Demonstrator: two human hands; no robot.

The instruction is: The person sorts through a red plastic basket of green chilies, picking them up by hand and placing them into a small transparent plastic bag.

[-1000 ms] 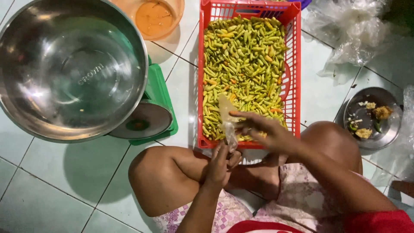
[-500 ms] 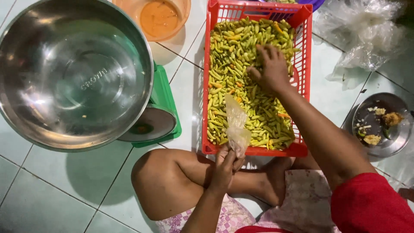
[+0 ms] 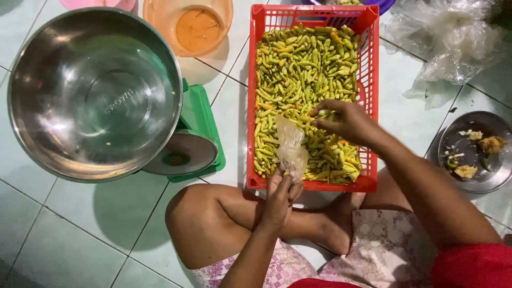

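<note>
Left grip (image 3: 281, 193) — plastic bag (image 3: 291, 146) upright (mouth up)

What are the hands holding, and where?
Left hand pinches a clear bag at its bottom end. Right hand picks chilies with its fingertips.

Small clear plastic bag (image 3: 292, 146) over red crate (image 3: 368, 184) (crumpled clear bags (image 3: 448, 42) top right)

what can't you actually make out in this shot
Head view only:
- Right hand: its fingertips pinch chillies in the red basket; how many sit in the grip is hidden by the fingers.
- Left hand holds a clear plastic bag; its contents are too small to tell.
- Green scale: mostly covered by the steel bowl.
- Purple container: cut off by the top edge.
</note>
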